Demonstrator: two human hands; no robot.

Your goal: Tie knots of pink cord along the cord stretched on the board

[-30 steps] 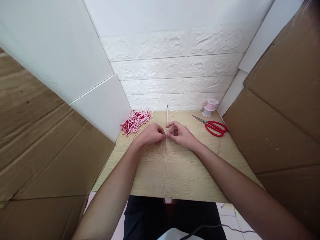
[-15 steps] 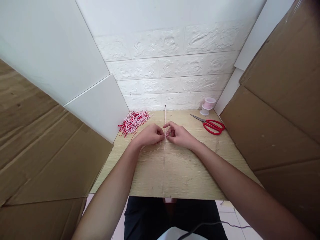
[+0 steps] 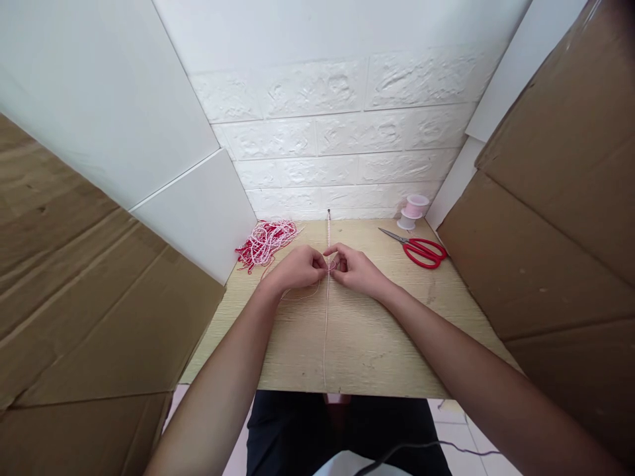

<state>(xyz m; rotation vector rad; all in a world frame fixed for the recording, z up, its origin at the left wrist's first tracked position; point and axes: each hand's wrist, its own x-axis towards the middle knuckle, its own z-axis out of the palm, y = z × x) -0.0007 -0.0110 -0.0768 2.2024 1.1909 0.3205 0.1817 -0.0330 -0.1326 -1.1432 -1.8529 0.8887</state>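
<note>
A thin pale pink cord (image 3: 326,330) runs straight down the middle of the wooden board (image 3: 357,344), from a pin at the far edge to the near edge. My left hand (image 3: 297,270) and my right hand (image 3: 356,270) meet over it, fingertips pinching loose cord strands at the same spot. A slack loop of cord curls on the board under my left hand.
A tangle of red and pink cords (image 3: 265,241) lies at the board's far left. Red-handled scissors (image 3: 419,250) lie at the far right, with a pink spool (image 3: 414,210) behind them. Cardboard panels (image 3: 555,218) and white walls close in both sides.
Both hands stay at the same spot on the cord; the fingers have shifted slightly closer together. The view has barely moved.
</note>
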